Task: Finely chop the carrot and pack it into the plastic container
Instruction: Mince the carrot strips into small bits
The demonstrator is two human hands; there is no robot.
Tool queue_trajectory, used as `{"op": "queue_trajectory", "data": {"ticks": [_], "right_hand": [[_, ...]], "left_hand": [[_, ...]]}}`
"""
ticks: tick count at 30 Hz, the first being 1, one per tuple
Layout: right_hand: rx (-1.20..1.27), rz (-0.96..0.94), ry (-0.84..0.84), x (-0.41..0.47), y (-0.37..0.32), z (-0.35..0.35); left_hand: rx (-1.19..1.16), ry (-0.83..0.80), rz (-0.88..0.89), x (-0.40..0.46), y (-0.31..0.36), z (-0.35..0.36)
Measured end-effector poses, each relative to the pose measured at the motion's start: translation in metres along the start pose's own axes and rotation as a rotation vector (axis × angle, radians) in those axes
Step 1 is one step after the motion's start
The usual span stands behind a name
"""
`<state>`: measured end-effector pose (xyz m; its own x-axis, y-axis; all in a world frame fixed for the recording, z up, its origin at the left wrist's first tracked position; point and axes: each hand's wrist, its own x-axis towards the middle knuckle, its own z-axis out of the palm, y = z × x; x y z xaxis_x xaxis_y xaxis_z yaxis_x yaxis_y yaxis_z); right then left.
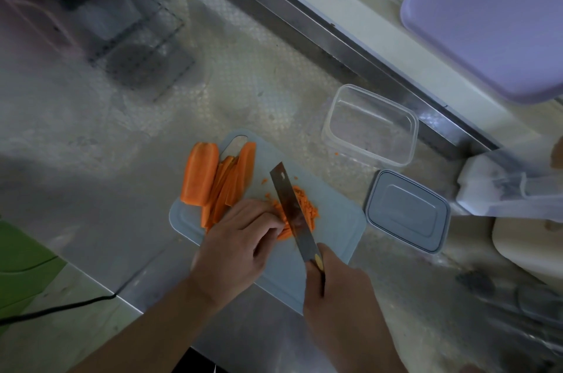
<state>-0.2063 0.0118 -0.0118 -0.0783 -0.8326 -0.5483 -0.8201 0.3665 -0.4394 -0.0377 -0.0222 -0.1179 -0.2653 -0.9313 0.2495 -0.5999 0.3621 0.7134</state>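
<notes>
A patterned steel counter (91, 129) is carrying a pale blue plastic cutting board (335, 220) near its front edge. Beside the board's far right corner an empty clear plastic container (370, 126) is waiting, its grey lid (406, 209) lying alongside. Long orange carrot slabs (213, 181) are lying at the board's left edge. The left hand (240, 247) is pinning carrot strips (285, 231), fingers curled. The right hand (338, 290) is gripping a steel knife (292, 211), its blade lying right against those knuckles; a slip could probably nick them, or scatter the chopped carrot bits (307, 205).
</notes>
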Motion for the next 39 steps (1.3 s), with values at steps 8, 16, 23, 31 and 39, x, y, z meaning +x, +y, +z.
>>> {"op": "queue_trajectory", "data": {"ticks": [8,16,23,31,39], "right_hand": [[-0.124,0.009,-0.013,0.011,-0.003,0.013],[0.013,-0.033,0.054,0.007,0.005,0.017],[-0.014,-0.045,0.020,0.002,-0.002,0.001],[-0.054,-0.033,-0.007,0.006,-0.005,0.003],[-0.068,-0.013,-0.012,0.017,-0.004,0.019]], "left_hand": [[-0.003,0.016,-0.011,0.001,0.000,0.001],[-0.017,0.014,-0.012,0.001,0.000,0.001],[0.014,-0.005,-0.022,0.000,0.001,0.001],[0.026,-0.005,-0.028,0.000,0.001,0.000],[0.015,-0.020,-0.035,0.002,0.002,-0.001]]}}
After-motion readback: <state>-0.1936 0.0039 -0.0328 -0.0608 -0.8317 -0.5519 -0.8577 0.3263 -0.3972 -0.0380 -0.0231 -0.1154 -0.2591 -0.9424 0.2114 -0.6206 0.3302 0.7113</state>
